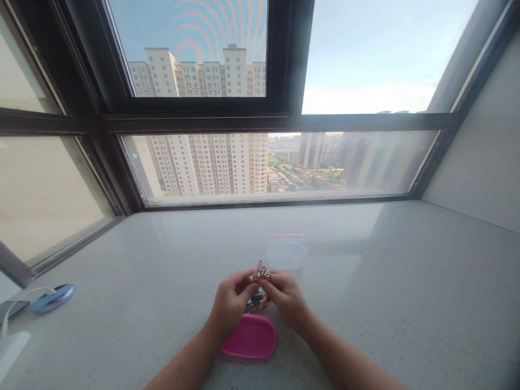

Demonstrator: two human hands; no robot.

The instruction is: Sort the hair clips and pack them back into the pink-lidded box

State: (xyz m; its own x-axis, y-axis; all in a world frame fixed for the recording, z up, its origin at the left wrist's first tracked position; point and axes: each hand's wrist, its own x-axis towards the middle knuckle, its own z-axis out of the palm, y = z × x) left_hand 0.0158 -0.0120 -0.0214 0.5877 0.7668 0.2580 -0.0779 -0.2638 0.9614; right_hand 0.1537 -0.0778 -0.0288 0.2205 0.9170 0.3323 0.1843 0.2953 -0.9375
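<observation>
My left hand (231,301) and my right hand (286,297) meet above the pale stone sill (365,281), both pinching a small bundle of thin brown loops (260,271) that look like hair ties or wire rings. Just below the hands lies a pink oval lid or dish (252,338). A few dark items (254,303) show between the hands and the pink piece; I cannot make out what they are. A clear plastic container (286,254) stands just beyond my fingers.
A blue round object (53,298) with a white cable lies at the far left, next to white things at the frame edge. A dark-framed window (284,119) runs along the back, with tall buildings outside. A grey wall (479,162) rises on the right.
</observation>
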